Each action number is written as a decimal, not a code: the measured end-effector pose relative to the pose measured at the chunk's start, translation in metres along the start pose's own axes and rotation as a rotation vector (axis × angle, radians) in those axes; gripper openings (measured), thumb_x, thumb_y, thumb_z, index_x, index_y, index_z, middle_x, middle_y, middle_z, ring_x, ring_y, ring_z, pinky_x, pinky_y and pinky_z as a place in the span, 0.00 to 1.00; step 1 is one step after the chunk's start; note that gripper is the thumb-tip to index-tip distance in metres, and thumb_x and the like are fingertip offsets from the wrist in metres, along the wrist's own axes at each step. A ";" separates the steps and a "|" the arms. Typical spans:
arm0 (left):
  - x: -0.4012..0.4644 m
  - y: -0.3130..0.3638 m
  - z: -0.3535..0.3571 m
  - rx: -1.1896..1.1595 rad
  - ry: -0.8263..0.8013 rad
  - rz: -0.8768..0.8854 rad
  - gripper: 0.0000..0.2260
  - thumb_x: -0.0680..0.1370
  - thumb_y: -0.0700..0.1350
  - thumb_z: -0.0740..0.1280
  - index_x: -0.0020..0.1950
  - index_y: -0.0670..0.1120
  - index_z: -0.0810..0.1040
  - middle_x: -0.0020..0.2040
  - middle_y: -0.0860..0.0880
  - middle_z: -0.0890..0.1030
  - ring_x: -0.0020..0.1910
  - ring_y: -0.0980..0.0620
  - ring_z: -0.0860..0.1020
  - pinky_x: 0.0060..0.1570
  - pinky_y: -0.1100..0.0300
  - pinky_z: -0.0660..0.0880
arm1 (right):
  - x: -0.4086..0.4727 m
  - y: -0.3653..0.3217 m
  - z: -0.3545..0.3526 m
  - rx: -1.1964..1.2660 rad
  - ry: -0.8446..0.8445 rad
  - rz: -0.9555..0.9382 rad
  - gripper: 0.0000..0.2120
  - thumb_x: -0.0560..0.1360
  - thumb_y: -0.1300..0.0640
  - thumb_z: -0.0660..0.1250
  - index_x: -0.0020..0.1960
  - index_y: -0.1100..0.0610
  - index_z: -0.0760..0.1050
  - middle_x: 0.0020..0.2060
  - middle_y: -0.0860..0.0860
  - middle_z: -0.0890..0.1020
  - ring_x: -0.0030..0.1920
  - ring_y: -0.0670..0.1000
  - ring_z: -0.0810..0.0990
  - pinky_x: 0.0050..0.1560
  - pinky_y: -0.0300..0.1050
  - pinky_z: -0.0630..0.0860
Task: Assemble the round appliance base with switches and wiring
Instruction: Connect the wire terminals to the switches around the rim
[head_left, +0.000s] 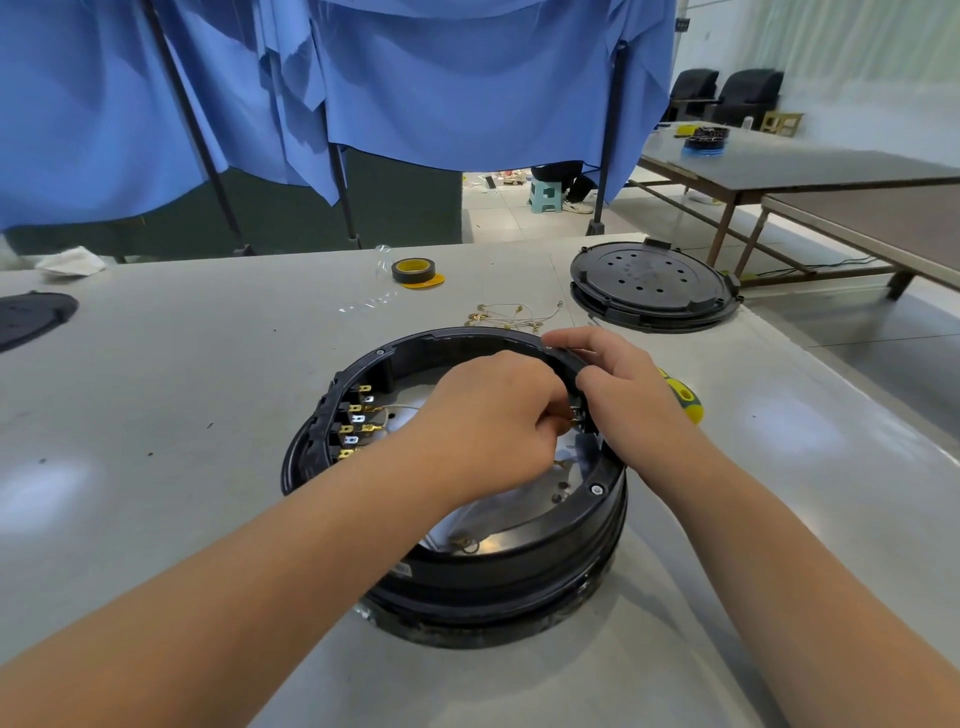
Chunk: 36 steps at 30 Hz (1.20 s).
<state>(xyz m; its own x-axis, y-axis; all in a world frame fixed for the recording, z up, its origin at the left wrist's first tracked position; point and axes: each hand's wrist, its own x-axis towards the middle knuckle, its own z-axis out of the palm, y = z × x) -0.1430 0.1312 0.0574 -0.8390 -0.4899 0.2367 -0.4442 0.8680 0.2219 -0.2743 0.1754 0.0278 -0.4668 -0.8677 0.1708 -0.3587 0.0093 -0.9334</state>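
The round black appliance base (498, 566) stands open-side-up on the grey table, a shiny metal plate inside it. A row of switches with brass terminals (356, 422) lines its inner left wall, and a thin wire runs from them toward the middle. My left hand (488, 421) reaches into the base and pinches a small brass wire terminal (570, 425) at the inner right wall. My right hand (618, 384) grips the base's right rim, thumb inside, fingers over the edge. Another loose terminal (466, 543) lies on the plate near the front.
Spare wires with brass ends (511, 315) lie behind the base. A black perforated round cover (652, 283) sits at the back right, a tape roll (413, 271) at the back centre, and a yellow-handled screwdriver (683, 397) is half hidden behind my right hand. Another black part (31, 317) sits far left.
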 end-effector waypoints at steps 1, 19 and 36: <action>0.001 0.000 0.000 -0.017 0.000 -0.006 0.07 0.75 0.44 0.65 0.45 0.47 0.83 0.41 0.51 0.79 0.43 0.48 0.77 0.44 0.50 0.75 | 0.000 0.000 0.000 0.002 0.002 0.001 0.24 0.72 0.71 0.53 0.60 0.53 0.76 0.60 0.55 0.77 0.60 0.53 0.76 0.62 0.55 0.74; 0.001 0.001 0.001 0.062 0.019 0.049 0.06 0.78 0.45 0.63 0.46 0.48 0.80 0.42 0.53 0.78 0.44 0.51 0.76 0.45 0.55 0.74 | -0.003 -0.004 -0.001 0.013 0.005 -0.004 0.23 0.72 0.72 0.53 0.60 0.56 0.75 0.58 0.56 0.78 0.59 0.54 0.77 0.60 0.54 0.75; 0.003 -0.011 -0.001 -0.086 -0.068 -0.115 0.10 0.77 0.55 0.66 0.53 0.53 0.82 0.46 0.55 0.81 0.44 0.55 0.77 0.47 0.55 0.76 | -0.004 -0.003 -0.004 0.052 0.027 -0.020 0.20 0.73 0.72 0.55 0.55 0.54 0.77 0.49 0.49 0.83 0.51 0.49 0.81 0.48 0.40 0.77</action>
<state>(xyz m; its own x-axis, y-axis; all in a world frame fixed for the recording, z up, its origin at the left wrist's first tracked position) -0.1400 0.1200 0.0564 -0.8044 -0.5770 0.1414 -0.5128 0.7946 0.3248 -0.2739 0.1810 0.0314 -0.4822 -0.8536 0.1970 -0.3258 -0.0341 -0.9448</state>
